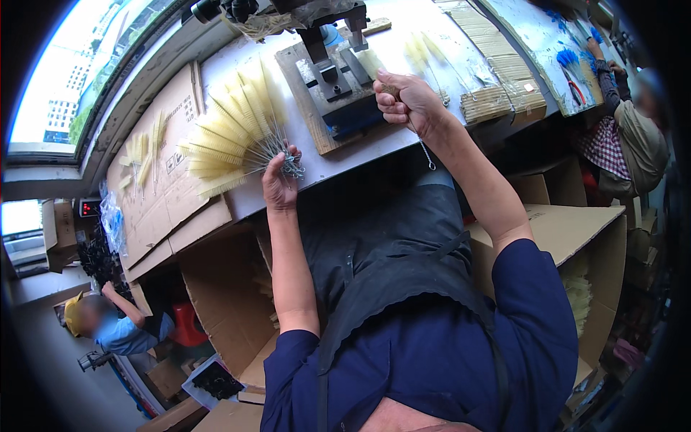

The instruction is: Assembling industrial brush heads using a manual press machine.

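Observation:
A wide fan of pale yellow wire brushes (234,133) is spread on the table at the left. My left hand (279,183) is closed around their looped wire ends, thumb and fingertips at the bunch. My right hand (412,106) is a fist on a single wire brush (426,153), whose twisted wire and end loop hang below it. The bristles of this brush seem to reach toward a small metal press (332,90), just left of my fist; my hand partly hides them.
More yellow brushes (432,54) lie beyond my right hand, others on a cardboard sheet (176,129) at far left. Stacked flattened cardboard (504,97) is to the right. Open cartons (223,288) flank me. Co-workers sit at right (633,144) and lower left (119,324).

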Tool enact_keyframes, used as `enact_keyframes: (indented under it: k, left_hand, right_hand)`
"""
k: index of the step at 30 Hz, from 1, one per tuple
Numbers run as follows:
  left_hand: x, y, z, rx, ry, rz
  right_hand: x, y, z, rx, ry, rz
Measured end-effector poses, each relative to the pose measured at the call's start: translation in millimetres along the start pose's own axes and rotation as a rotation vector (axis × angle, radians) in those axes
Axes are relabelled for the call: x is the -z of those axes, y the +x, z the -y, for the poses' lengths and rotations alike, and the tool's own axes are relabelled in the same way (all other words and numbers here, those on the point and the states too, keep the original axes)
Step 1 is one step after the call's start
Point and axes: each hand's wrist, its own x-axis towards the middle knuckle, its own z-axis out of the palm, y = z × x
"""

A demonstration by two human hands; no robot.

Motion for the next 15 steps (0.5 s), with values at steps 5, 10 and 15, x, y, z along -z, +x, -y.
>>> enact_keyframes:
  k: [5,10,15]
  left_hand:
    - [15,-1,-9,0.100,0.012,0.007]
    - [2,-1,1,0.002,0.000,0.032]
    - [21,-4,-4,-0.006,-0.044,0.092]
  right_hand:
    - [32,18,19,0.170,-0.347,-0.141]
    - [60,46,25,1.116,-1.406,-0.779]
    - [-45,8,-42,0.810,-0.814,-0.139]
